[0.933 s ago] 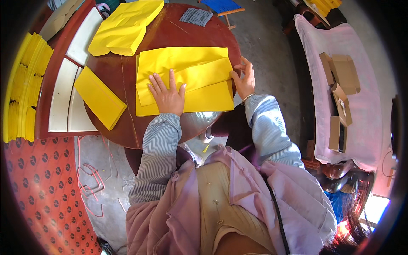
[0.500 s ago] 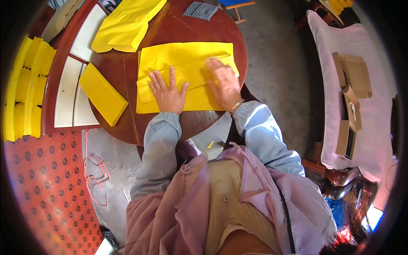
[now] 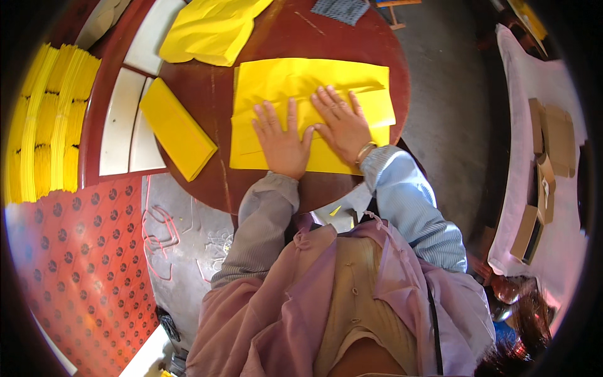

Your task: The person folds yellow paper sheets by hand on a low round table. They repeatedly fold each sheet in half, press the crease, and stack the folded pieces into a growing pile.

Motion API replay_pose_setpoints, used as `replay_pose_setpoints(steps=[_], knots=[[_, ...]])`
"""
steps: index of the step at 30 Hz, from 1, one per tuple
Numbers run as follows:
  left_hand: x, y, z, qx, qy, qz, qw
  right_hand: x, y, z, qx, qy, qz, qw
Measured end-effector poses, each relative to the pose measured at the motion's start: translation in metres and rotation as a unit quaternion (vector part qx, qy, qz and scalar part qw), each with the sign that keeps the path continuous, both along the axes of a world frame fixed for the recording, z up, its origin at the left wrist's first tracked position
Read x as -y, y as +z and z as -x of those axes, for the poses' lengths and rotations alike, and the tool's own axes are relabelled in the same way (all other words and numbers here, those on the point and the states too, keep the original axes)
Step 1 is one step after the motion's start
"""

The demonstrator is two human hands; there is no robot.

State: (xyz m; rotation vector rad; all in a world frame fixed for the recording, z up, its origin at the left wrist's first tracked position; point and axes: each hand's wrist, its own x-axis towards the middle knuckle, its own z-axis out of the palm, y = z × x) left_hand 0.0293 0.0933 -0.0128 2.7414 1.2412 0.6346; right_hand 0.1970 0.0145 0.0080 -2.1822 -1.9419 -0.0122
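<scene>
While flat, both hands [image 3: 314, 129] (fingers spread) press yellow paper [image 3: 370, 94].

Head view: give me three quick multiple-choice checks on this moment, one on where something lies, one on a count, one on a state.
1. Where does the narrow folded yellow stack lie relative to the big yellow sheet?
A. To its left
B. On top of it
C. To its right

2. How many hands rest on the big yellow sheet?
A. None
B. One
C. Two

3. How are those hands set?
A. Clenched in fists
B. Flat, fingers spread
C. Pinching a raised corner

Answers: 1 A, the stack sits toward the left edge of the round table. 2 C, left hand and right hand both lie on it. 3 B, both palms press down with fingers apart.
</scene>
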Motion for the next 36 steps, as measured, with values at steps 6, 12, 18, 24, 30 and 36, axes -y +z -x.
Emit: replay_pose_setpoints(steps=[6, 12, 18, 24, 30, 36], knots=[[-0.005, 0.007, 0.024, -0.001, -0.037, 0.039, 0.999, 0.002, -0.002, -0.012, 0.022, -0.028, 0.016, 0.999], [-0.024, 0.007, 0.078, 0.036, -0.010, 0.062, 0.997, 0.000, 0.004, -0.006, 0.042, -0.048, 0.040, 0.997], [-0.029, 0.007, 0.087, 0.028, -0.009, 0.068, 0.997, 0.002, 0.004, -0.003, 0.046, -0.059, 0.054, 0.996], [-0.021, 0.016, 0.097, 0.073, -0.030, 0.055, 0.995, 0.003, 0.006, 0.000, 0.063, -0.068, 0.055, 0.994], [-0.002, 0.020, 0.086, 0.131, -0.164, 0.173, 0.962, 0.004, 0.004, -0.001, 0.063, -0.065, 0.046, 0.995], [-0.016, 0.019, 0.079, 0.126, -0.117, 0.112, 0.979, 0.004, 0.000, -0.001, 0.037, -0.069, 0.027, 0.997]])
